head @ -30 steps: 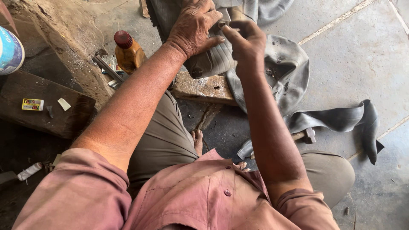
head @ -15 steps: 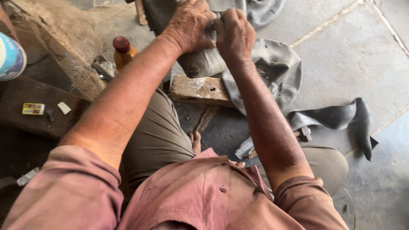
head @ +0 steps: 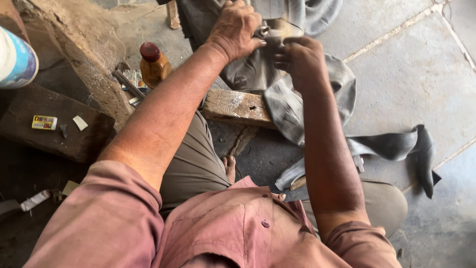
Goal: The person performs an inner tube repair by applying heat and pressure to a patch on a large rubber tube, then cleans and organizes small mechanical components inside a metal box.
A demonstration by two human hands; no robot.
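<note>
Gripping grey rubber inner tube [head: 317,94] with both hands over wooden block [head: 237,106] — left hand [head: 237,30] clamping down on top of it, fingers curled tight. Right hand [head: 300,62] pinching the fold just beside. Brown bottle [head: 153,64] standing near, left of block.

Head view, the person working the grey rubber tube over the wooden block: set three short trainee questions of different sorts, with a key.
1. True or false: both hands, left hand and right hand, are on the grey rubber tube.
2. What colour is the cap of the amber bottle? A red, B green, C white.
3. What does the tube hang over?

Key: 1 true. 2 A. 3 The wooden block, which lies in front of the person's knees on the stone floor.
</note>
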